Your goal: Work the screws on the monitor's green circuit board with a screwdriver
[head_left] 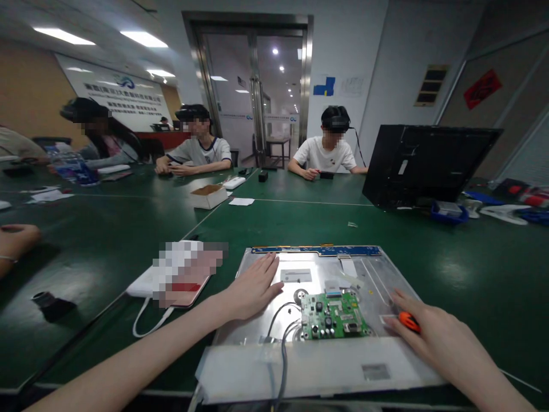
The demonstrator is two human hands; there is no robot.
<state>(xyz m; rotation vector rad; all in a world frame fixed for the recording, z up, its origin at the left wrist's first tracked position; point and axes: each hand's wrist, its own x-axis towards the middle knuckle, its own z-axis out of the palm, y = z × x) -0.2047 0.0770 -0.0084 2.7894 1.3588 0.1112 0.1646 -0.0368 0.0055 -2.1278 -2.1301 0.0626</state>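
Observation:
A silver metal display panel back point(377, 280) lies flat on the green table in front of me. A small green circuit board point(332, 315) sits on it with grey cables running toward me. A blue strip board point(317, 250) lines its far edge. My left hand point(253, 286) rests flat and open on the panel's left part, fingers stretched out. My right hand point(429, 337) lies at the panel's right edge, curled around a small orange-handled tool point(409, 321); the tool's tip is hidden.
A phone on a white power bank point(180, 274) with a white cable lies left of the panel. A black monitor point(424, 163) stands at right, a cardboard box point(209, 195) mid-table. Three people sit across the table; another person's hand point(17, 240) shows at far left.

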